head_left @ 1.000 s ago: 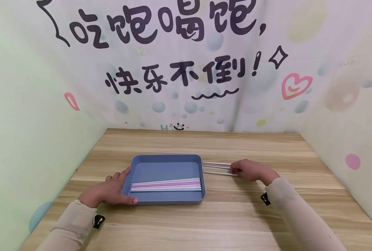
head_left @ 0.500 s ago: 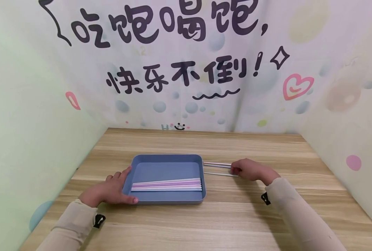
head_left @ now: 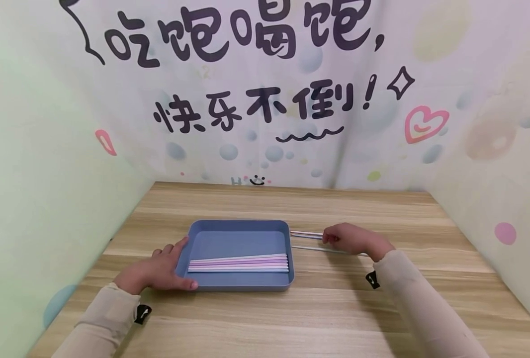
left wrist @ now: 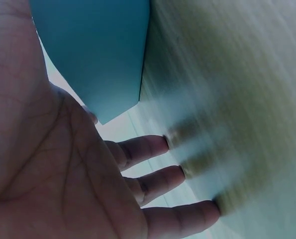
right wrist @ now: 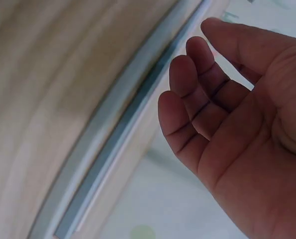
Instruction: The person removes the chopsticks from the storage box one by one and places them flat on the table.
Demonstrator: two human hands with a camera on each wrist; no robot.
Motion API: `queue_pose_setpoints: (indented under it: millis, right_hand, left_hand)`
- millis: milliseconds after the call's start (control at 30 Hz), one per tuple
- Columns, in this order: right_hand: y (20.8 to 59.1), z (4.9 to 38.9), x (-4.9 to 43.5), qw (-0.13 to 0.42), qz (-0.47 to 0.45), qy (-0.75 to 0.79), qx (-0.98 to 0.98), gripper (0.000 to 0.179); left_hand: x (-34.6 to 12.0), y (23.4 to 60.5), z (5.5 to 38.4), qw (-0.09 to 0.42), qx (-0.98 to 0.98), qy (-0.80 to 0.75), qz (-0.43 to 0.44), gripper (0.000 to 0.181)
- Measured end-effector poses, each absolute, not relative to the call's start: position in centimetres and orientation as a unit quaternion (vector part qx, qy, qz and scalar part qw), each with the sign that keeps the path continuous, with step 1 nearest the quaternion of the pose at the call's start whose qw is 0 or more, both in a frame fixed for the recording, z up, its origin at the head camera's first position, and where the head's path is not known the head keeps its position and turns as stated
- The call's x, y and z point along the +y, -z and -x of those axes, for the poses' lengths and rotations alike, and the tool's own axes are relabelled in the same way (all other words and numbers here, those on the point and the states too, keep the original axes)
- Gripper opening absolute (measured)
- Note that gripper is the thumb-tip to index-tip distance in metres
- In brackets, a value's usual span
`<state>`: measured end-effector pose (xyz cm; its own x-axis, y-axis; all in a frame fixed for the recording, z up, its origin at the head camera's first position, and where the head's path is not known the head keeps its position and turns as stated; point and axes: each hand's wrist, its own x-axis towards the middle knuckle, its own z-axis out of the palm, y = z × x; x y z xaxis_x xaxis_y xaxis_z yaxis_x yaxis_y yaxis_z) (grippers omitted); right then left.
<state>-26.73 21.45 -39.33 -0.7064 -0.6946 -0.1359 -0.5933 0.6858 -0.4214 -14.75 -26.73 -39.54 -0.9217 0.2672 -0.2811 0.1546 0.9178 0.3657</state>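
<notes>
Fingers [left wrist: 160, 185] spread, left hand [head_left: 159, 272] touches the tray [head_left: 233, 242]; right hand [head_left: 349, 238] curls at chopsticks [right wrist: 103, 119], its grip unclear.

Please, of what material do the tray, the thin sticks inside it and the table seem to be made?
Tray: probably plastic, matte blue, with smooth walls and rounded corners; coated metal is possible.
Thin sticks: perhaps plastic or painted, smooth, from their even white and pink colour; core unclear.
Table: wood or printed laminate, low sheen, from its streaky grain.

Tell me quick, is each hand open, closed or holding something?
Left hand: open, touching the tray.
Right hand: open, fingers loosely curled beside the chopsticks, with no hold visible.
</notes>
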Motion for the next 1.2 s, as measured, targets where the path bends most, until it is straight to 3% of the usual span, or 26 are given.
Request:
queue_pose_setpoints:
  millis: [300,1200]
  right_hand:
    - [40.1,26.5,21.7,0.166,0.338,0.168,0.911,0.017]
    - [41.2,27.4,21.6,0.087,0.381,0.161,0.906,0.022]
  left_hand:
    - [-26.3,39.1,14.9,0.16,0.969,-0.159,-0.104,0.127]
    - [-26.6,39.5,14.8,0.163,0.966,-0.17,-0.107,0.125]
